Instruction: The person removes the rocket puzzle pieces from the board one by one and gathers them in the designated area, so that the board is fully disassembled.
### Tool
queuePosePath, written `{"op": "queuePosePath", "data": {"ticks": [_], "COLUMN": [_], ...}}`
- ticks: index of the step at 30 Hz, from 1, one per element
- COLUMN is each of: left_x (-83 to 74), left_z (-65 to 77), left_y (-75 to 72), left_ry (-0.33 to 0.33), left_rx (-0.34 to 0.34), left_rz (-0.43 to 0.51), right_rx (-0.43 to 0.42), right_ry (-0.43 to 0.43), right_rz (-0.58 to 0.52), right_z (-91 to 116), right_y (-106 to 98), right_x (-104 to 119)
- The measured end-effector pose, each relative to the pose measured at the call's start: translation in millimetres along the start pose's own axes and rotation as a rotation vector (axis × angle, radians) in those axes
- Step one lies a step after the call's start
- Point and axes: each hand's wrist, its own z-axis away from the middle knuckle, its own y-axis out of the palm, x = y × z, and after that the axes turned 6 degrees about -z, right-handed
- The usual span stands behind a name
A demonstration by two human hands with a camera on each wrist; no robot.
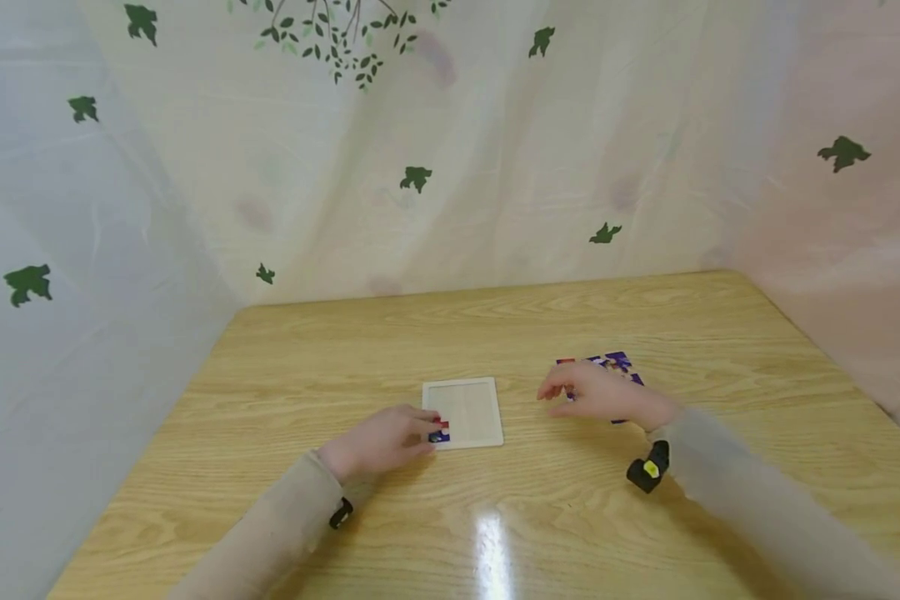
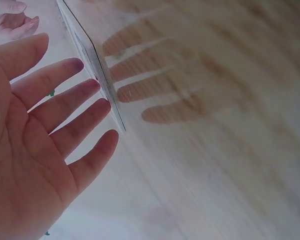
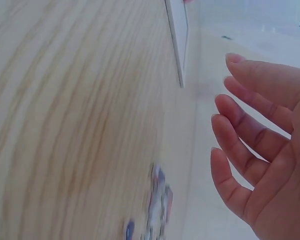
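Observation:
A square, white-rimmed puzzle tray (image 1: 480, 408) lies on the table. In its near left corner sits a small red and blue puzzle piece (image 1: 440, 436), partly covered by fingertips. My left hand (image 1: 386, 437) touches there, and the left wrist view shows its fingers (image 2: 65, 127) spread and nearly straight at the tray's edge. My right hand (image 1: 600, 393) hovers right of the tray with loosely bent fingers and an empty palm, as the right wrist view shows. Beneath and behind it lie several purple, printed puzzle pieces (image 1: 618, 361), partly hidden by the hand.
The wood-grain table (image 1: 330, 350) reaches back to a pale cloth (image 1: 480, 233) with green bird and leaf prints, which hangs at the back and both sides. Each wrist carries a black strap-on camera, the right one (image 1: 648, 468) with a yellow spot.

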Motion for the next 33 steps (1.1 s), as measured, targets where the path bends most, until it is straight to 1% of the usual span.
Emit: {"op": "queuePosePath", "data": {"ticks": [5, 7, 9, 13, 17, 22, 27, 33], "left_x": [1.6, 2.7, 4.0, 6.6, 6.0, 4.4, 4.4, 5.8], "left_z": [2.7, 2.9, 2.0, -0.6, -1.8, -2.0, -1.7, -1.7], "left_y": [-2.8, -3.1, -2.8, -1.7, -2.6, -4.2, -3.3, -0.3], "left_ry": [-0.085, -0.132, -0.157, -0.169, -0.193, -0.229, -0.243, -0.215], "left_rx": [0.025, 0.055, 0.081, 0.114, 0.147, 0.176, 0.202, 0.205], "left_rz": [-0.012, -0.029, -0.048, -0.067, -0.044, -0.016, 0.000, -0.031], "right_rx": [0.003, 0.007, 0.011, 0.015, 0.025, 0.026, 0.023, 0.044], "right_ry": [-0.048, -0.050, -0.050, -0.020, 0.050, 0.145, 0.191, 0.190], "right_rz": [-0.019, -0.030, -0.038, -0.040, -0.067, -0.125, -0.131, -0.100], "right_z": [-19.4, -27.2, -34.5, -49.1, -62.7, -79.4, -93.1, -102.0], "right_y": [14.0, 19.5, 24.8, 35.2, 45.0, 58.6, 70.4, 81.9], "right_x": [9.5, 14.9, 21.5, 35.7, 46.9, 52.9, 55.9, 58.8]}}
